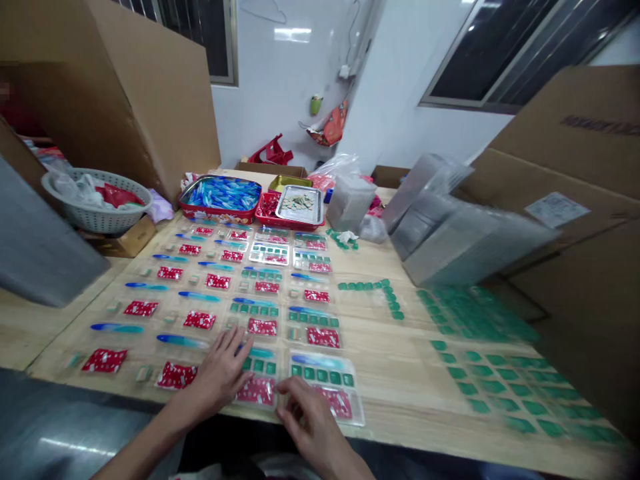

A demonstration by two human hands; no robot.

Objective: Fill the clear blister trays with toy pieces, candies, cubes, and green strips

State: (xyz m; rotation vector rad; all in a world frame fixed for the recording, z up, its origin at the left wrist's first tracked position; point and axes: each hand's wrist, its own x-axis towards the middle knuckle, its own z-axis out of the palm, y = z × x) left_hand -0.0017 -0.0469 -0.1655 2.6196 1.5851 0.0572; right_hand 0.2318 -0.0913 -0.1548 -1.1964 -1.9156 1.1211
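Rows of clear plastic trays cover the wooden table, many with a blue pen (183, 341), a red patterned packet (105, 361) and a small pale piece. Several trays also carry a strip of green squares (323, 375). My left hand (225, 367) lies over the left side of a front tray, fingers spread and reaching toward its green squares. Beside it, my right hand (313, 417) is at the near corners of two front trays, its fingers curled with thumb and index close together. Whatever is between those fingertips is too small to make out.
Behind the trays stand a tin of blue pens (225, 195) and a red tray (267, 217) under a metal tray (300, 205). Green pieces (495, 387) and stacked clear trays (450, 233) are at right, a basket (103, 217) at left. Cardboard boxes flank both sides.
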